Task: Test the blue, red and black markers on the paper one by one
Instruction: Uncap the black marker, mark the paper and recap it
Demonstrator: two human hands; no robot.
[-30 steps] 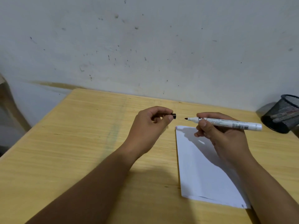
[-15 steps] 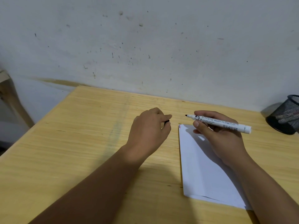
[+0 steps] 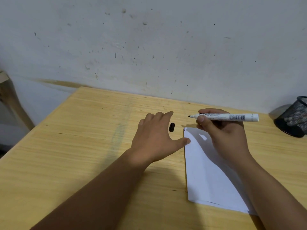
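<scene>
My right hand [image 3: 222, 135] grips an uncapped white marker with a black tip [image 3: 232, 117], held level above the top of the white paper [image 3: 211, 178], tip pointing left. The marker's black cap [image 3: 172, 127] lies on the wooden table just left of the paper's top corner. My left hand [image 3: 156, 140] hovers beside the cap with fingers spread, holding nothing, its thumb reaching the paper's left edge. Small red and blue marks show at the paper's top left corner [image 3: 184, 129].
A black mesh pen holder [image 3: 294, 117] stands at the table's far right against the wall. The wooden table [image 3: 83, 146] stretches out to the left, its left edge falling off toward a wooden frame [image 3: 10, 97].
My left hand has let go of the black cap, which now lies on the table, and its fingers have spread. The right hand keeps the marker in much the same place.
</scene>
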